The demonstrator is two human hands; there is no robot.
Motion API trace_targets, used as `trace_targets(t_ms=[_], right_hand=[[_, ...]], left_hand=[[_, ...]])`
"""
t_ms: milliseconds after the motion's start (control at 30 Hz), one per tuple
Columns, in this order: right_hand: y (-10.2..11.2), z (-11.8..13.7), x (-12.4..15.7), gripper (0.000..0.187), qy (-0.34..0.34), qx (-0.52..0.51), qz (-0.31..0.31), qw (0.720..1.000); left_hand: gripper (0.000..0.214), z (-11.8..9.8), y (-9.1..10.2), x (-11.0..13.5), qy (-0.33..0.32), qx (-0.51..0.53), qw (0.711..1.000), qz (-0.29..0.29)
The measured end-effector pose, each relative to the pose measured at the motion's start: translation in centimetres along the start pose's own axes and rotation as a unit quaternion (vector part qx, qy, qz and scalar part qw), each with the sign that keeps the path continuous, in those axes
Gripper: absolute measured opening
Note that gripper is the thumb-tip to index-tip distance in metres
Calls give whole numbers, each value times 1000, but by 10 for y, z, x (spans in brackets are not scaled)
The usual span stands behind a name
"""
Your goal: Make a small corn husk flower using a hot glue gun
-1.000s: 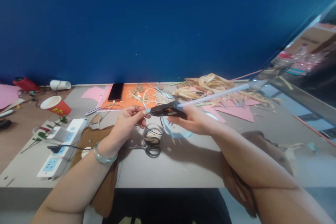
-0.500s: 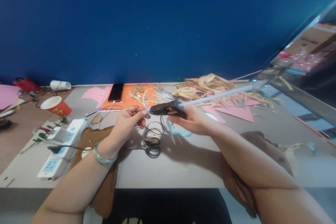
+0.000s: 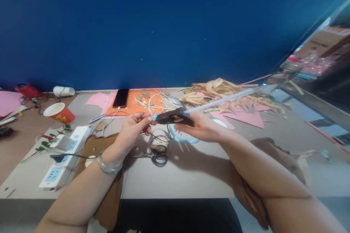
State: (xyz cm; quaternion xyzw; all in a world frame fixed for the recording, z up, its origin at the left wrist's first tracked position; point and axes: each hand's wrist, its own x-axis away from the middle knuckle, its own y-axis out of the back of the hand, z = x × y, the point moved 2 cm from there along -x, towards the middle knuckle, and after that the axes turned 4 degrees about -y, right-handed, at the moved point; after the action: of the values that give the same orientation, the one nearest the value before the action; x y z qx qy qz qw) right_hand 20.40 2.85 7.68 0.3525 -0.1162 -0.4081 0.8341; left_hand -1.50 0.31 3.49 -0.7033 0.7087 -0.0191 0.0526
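Note:
A black hot glue gun (image 3: 175, 116) with a long white glue stick (image 3: 221, 101) out of its back is in my right hand (image 3: 203, 127), fingers wrapped round its handle. Its nozzle points left, at the fingertips of my left hand (image 3: 136, 127). Those fingers pinch a small light-blue piece (image 3: 155, 116), with pale strands rising above it; its exact kind is too small to tell. Whether the nozzle touches the piece I cannot tell. Below the hands lie dark-handled scissors (image 3: 159, 159) beside a small round container (image 3: 159, 143). A light-blue dish (image 3: 186, 136) sits partly hidden under my right hand.
A white power strip (image 3: 65, 156), a red paper cup (image 3: 59, 113) and a brown cloth (image 3: 95, 145) lie left. A phone (image 3: 120, 98) rests on orange paper (image 3: 131, 107). Dried husks (image 3: 218, 89) and pink paper (image 3: 251, 116) spread behind on the right. A blue wall (image 3: 164, 25) rises behind.
The glue gun has tilted slightly, its glue stick's far end a little lower and further left. My left hand keeps its pinch on the light-blue piece, almost still.

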Motion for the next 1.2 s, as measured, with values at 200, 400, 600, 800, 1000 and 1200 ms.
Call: trace_targets(t_ms=[200,400,600,800,1000,1200], right_hand=[[17,-6,3,36,-36,-17,-35,999],[30,-41,-14,31,-167,215,-200,941],[31,-84,-31,35,-241,318,-174,900],[33,-112,-37,38,-307,340,-182,870],[34,-122,-40,43,-325,335,-204,861],[27,-134,-46,40,-334,326,-189,864]], left_hand=[[21,3,2,-1,-6,-3,1000,-8],[24,5,3,-4,-2,-23,999,-29],[27,11,4,-4,6,-41,999,-8],[29,12,6,-3,10,-50,999,15],[28,13,6,-2,13,-60,998,6],[27,12,5,-1,15,-58,998,14]])
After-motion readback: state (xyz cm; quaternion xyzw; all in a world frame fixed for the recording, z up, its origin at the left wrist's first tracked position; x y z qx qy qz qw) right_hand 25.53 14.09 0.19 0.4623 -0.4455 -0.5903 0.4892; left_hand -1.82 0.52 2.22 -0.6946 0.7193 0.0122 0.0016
